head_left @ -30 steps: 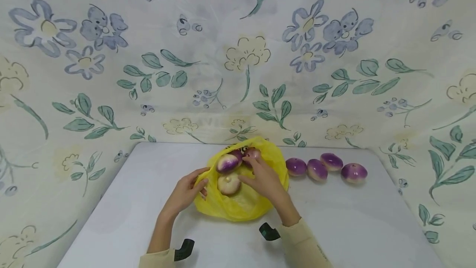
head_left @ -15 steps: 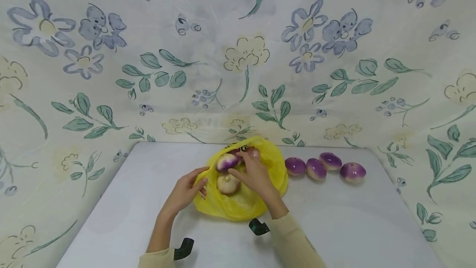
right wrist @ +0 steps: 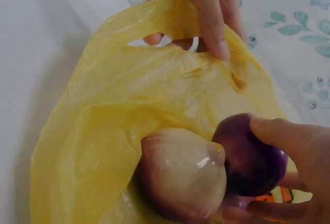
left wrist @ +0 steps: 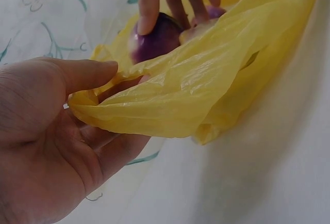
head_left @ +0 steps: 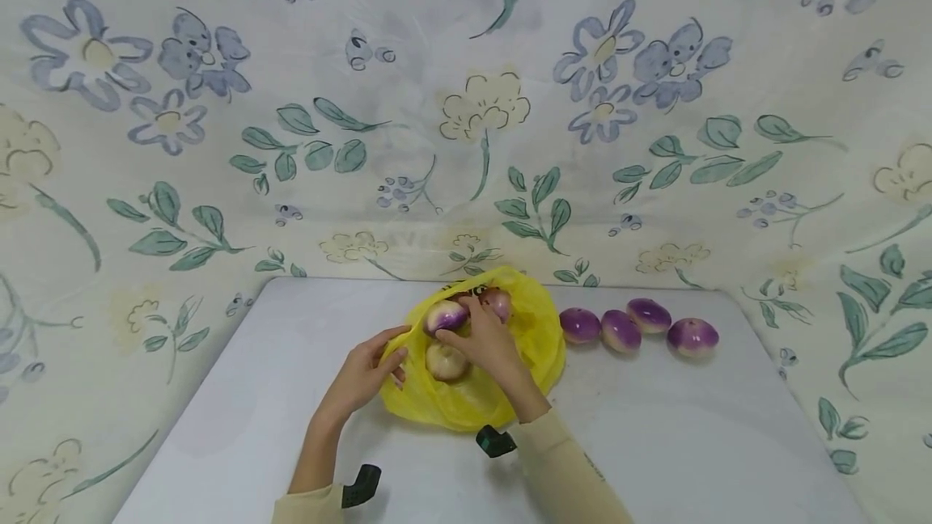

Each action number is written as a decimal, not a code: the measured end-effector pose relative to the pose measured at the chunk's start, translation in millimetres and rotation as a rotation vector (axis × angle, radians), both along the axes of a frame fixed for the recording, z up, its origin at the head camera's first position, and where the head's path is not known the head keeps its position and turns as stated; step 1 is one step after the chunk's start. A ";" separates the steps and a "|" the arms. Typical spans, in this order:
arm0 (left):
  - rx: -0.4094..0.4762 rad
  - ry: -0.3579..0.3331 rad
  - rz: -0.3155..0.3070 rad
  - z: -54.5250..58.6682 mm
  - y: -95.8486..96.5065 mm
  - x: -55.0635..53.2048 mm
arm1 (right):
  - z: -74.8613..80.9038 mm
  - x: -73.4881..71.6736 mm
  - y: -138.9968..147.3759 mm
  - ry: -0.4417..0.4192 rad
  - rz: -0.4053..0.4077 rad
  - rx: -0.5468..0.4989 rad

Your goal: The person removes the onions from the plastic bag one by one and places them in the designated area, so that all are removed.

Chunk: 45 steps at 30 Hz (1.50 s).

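Observation:
A yellow plastic bag (head_left: 542, 334) lies with its mouth spread, holding several purple-and-white onions. My left hand (head_left: 366, 370) grips the bag's left edge by its handle, thumb (left wrist: 95, 74) on one side and fingers behind the plastic. Inside the bag, my right hand (head_left: 489, 338) holds a purple onion (right wrist: 247, 157) between thumb and fingers. Just below it sits a pale onion (right wrist: 183, 175), with a small nub showing. A pinkish onion (head_left: 498, 303) lies at the back of the bag, partly covered by my right hand.
To the bag's right, several purple onions lie in a loose row, the rightmost onion (head_left: 692, 337) standing a little apart. The white table (head_left: 699, 435) meets a floral cloth backdrop (head_left: 408, 209) behind. Dark wrist devices show near both sleeves.
My right hand has moved left within the bag, from over the pinkish onion to the purple-and-white one, which it now holds. My left hand keeps its place on the bag's edge.

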<state>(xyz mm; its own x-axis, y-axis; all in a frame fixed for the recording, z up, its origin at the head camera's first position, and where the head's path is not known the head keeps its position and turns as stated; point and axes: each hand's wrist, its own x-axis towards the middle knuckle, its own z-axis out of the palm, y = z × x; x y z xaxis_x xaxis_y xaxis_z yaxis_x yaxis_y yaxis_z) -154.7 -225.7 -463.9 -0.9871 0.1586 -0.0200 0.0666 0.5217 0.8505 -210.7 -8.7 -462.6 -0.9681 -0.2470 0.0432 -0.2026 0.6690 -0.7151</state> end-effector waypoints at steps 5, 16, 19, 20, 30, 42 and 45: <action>0.004 -0.016 0.005 -0.3 1.2 0.1 | -5.2 -2.7 -2.5 0.007 0.003 -0.035; 0.002 -0.018 0.006 -1.6 1.1 -0.1 | -8.9 -4.5 -9.4 0.031 -0.024 -0.018; 0.001 -0.018 0.006 -1.9 1.0 0.0 | -8.8 -3.7 -10.1 0.030 -0.031 -0.026; 0.002 -0.019 0.007 -2.0 1.0 0.1 | -8.7 -3.5 -10.2 0.031 -0.034 -0.029; 0.004 -0.012 0.002 -2.3 1.3 0.2 | -7.7 -2.2 -7.1 0.005 -0.046 -0.065; -0.005 -0.001 -0.003 -2.9 1.4 0.2 | -6.7 1.8 2.9 -0.002 -0.045 -0.105; -0.007 0.009 -0.006 -2.8 0.9 -0.1 | -5.3 4.1 6.0 -0.015 -0.049 -0.117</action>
